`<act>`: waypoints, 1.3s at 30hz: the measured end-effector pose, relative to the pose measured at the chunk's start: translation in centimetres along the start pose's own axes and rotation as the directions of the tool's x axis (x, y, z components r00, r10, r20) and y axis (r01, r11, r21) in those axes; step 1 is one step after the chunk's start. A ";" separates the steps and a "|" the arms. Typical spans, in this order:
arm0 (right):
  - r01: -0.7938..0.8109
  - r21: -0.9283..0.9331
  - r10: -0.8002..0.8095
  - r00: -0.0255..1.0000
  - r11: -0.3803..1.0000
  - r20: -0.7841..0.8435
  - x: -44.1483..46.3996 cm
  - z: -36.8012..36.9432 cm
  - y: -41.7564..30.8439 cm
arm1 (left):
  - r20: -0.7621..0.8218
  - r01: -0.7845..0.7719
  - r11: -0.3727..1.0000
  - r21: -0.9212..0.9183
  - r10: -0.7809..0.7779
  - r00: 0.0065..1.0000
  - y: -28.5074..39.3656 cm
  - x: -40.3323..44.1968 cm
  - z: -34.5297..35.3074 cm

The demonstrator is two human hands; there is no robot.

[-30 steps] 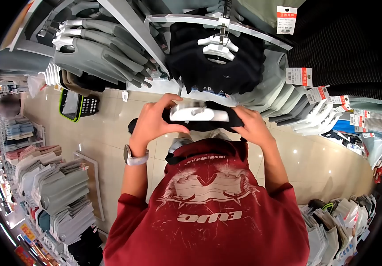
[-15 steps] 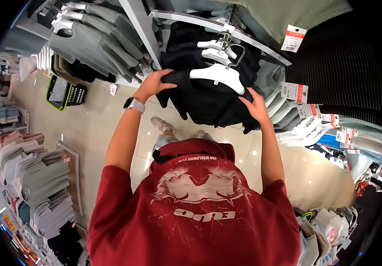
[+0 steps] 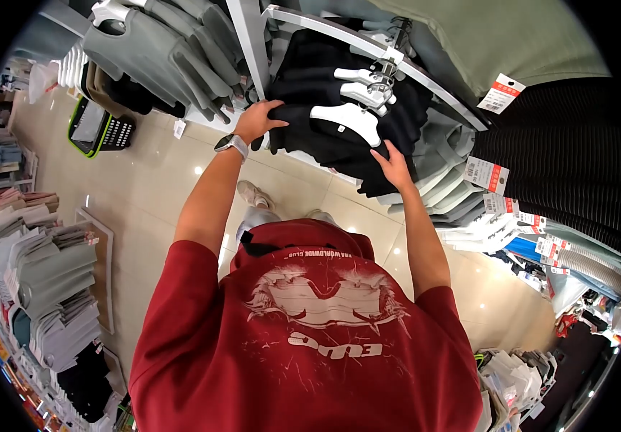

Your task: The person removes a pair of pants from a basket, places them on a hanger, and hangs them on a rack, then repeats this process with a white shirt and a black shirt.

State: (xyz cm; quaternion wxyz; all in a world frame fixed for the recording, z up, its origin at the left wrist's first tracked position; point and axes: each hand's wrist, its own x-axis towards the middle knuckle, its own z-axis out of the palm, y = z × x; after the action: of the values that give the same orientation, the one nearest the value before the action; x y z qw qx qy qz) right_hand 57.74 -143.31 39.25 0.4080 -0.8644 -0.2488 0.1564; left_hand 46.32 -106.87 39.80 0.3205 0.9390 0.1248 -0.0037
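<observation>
A black shirt (image 3: 318, 147) hangs on a white hanger (image 3: 350, 121) in front of other black shirts on the rack. My left hand (image 3: 256, 122) pinches the shirt's left shoulder between thumb and fingers. At the opposite shoulder, beside the hanger's end, my right hand (image 3: 395, 167) grips the cloth. The hanger's hook is up by the metal display arm (image 3: 390, 65); whether it rests fully on the arm I cannot tell. Two more white hangers (image 3: 363, 92) sit close behind it.
Grey shirts (image 3: 148, 61) hang at the upper left, above a black and green basket (image 3: 101, 129) on the floor. Striped dark garments (image 3: 548, 144) with price tags (image 3: 487, 175) hang at the right. Folded-over clothes on a rack (image 3: 55, 266) stand at the lower left.
The black shirt, earlier bunched between my hands near my body, has opened out and moved up to the rack. Both hands have shifted forward with it, now at its shoulders.
</observation>
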 end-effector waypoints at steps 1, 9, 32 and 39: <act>0.000 -0.001 0.000 1.000 1.000 0.007 0.1 -0.1 0.3 | 0.000 0.006 1.000 -0.002 -0.006 1.000 0.1 -0.2 0.1; -0.187 -0.211 0.175 0.982 0.959 -0.074 -0.3 0.9 1.7 | -0.149 0.004 0.993 0.116 0.013 0.989 1.0 0.1 2.1; -0.718 0.020 0.646 0.614 0.696 -0.454 -10.5 3.6 14.0 | -0.077 0.403 0.908 0.115 -0.396 0.915 -8.3 -7.8 1.0; -0.790 0.021 0.786 0.608 0.613 -0.109 -13.1 8.9 8.5 | -0.207 0.558 0.829 -0.033 -0.552 0.808 -12.7 -14.8 3.4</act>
State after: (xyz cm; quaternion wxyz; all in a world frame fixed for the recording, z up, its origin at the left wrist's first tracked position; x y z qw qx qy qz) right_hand 45.29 -149.63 27.99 0.2976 -0.8988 0.1764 0.2694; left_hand 29.18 -102.71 30.77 0.2767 0.8613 0.4262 -0.0012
